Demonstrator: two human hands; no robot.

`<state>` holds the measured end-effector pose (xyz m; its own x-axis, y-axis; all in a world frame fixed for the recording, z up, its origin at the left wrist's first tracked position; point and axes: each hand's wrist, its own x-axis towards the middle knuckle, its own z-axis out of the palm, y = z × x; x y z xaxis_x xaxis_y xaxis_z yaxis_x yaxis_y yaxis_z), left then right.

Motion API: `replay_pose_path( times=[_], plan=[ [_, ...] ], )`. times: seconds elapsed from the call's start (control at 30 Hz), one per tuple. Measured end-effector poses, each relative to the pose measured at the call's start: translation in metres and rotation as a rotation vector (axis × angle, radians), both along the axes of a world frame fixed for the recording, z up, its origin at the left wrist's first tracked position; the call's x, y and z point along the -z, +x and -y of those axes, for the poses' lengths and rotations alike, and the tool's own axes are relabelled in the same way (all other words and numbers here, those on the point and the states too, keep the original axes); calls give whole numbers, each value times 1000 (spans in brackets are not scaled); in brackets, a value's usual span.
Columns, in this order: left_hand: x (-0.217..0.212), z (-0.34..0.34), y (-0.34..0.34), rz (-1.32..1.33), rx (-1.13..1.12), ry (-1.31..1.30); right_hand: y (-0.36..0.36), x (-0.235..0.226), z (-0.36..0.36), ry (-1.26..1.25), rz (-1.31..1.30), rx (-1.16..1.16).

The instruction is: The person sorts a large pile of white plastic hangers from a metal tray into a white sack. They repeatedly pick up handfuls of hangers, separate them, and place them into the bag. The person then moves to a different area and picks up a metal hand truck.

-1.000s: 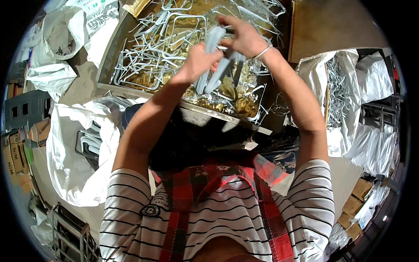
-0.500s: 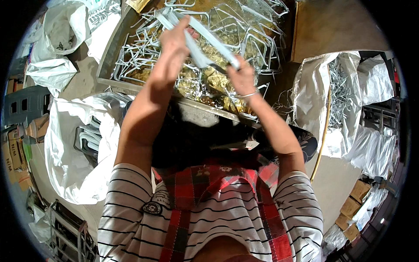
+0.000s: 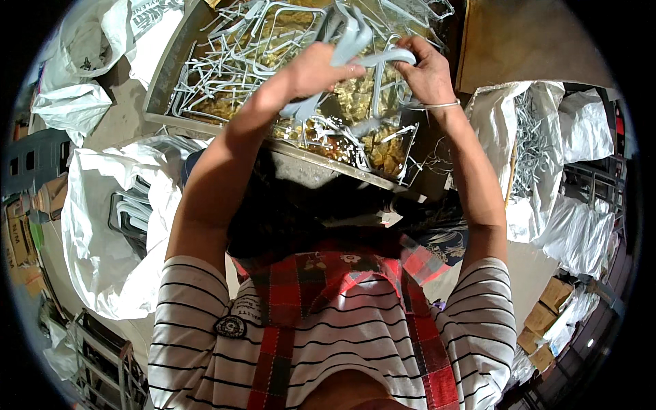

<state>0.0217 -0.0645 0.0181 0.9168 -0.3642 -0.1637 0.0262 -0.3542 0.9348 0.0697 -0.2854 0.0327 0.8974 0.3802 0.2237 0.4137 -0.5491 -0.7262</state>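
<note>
Over a wide metal tray (image 3: 156, 99), my left hand (image 3: 318, 72) is closed around a bundle of bent grey strips (image 3: 350, 42). One curved grey end reaches across to my right hand (image 3: 429, 74), whose thumb and fingers pinch it. Whether the strips are plastic or coated metal I cannot tell. Below my hands the tray holds shiny, wet-looking yellowish material (image 3: 389, 147). Tangled thin grey bent pieces (image 3: 219, 75) lie on it, mostly to the left and far side. White glints like splashing drops show under my left hand.
At the left, an open white sack (image 3: 85, 253) holds stacked grey bent frames (image 3: 133, 213). Another white sack (image 3: 485, 123) at the right contains small grey pieces (image 3: 525, 150), with a thin stick against it. A brown board (image 3: 533, 44) stands far right; cardboard boxes (image 3: 540, 318) lie nearer.
Both hands have shifted right, the left also nearer to me and the right farther away. The grey strips moved right with them and are turned differently.
</note>
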Motion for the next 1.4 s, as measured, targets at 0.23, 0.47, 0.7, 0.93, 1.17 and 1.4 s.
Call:
replay_pose_path(
  times=[0.23,0.47,0.7,0.93,1.17,1.4],
  plan=[
    [-14,-59,10,-190,-652,-817,-39,125,92,-1402,-204,-594],
    [-37,-71,6,-23,-875,-766,-81,234,193,-1658,320,-1108],
    [-16,-80,-1,2,-704,-366,-44,106,110,-510,-105,-232],
    [9,-46,-5,154,-311,-304,18,14,-15,602,-558,344],
    [-33,-74,-13,76,-732,-701,46,92,-54,-194,56,-92],
    [-36,-113,-15,107,-1094,-899,45,194,-92,-1009,82,-616]
  ],
)
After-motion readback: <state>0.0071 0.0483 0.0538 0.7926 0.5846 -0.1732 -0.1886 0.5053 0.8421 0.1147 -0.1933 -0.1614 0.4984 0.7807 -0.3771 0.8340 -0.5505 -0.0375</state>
